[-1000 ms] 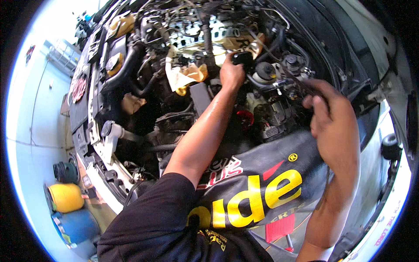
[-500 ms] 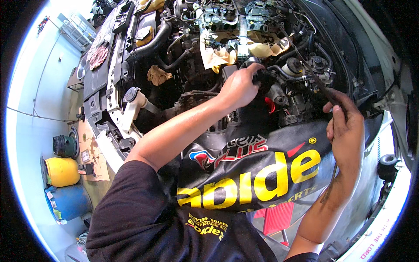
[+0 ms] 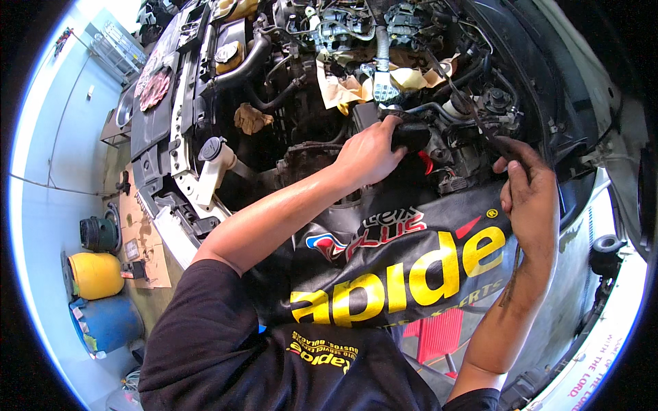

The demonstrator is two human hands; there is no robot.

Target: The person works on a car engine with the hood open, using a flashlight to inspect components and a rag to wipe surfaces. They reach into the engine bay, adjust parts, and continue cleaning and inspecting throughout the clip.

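Observation:
My left hand (image 3: 370, 152) reaches over the front of the engine bay, its fingers closed round a dark, thick cylindrical thing (image 3: 412, 135) whose kind I cannot make out. To the right, my right hand (image 3: 526, 181) grips the lower end of a long, thin dark rod (image 3: 482, 130). The rod slants up and left toward the engine (image 3: 343, 34); its far tip is hard to make out. Between the hands are a pale round reservoir (image 3: 456, 107) and a red part (image 3: 426, 162). Brown paper (image 3: 340, 87) lies around a ribbed hose (image 3: 382, 49) beyond my left hand.
A black printed cover (image 3: 397, 274) drapes the car's near side. Left stand a white filler neck (image 3: 214, 168), a crumpled brown paper (image 3: 252, 118), and, on the floor, yellow (image 3: 97, 275) and blue drums (image 3: 113, 322). A red stool-like object (image 3: 440, 335) is below the cover.
My left hand has drawn back slightly toward me with the dark cylindrical thing, which now tilts rightward. My right hand and the rod have shifted a little left.

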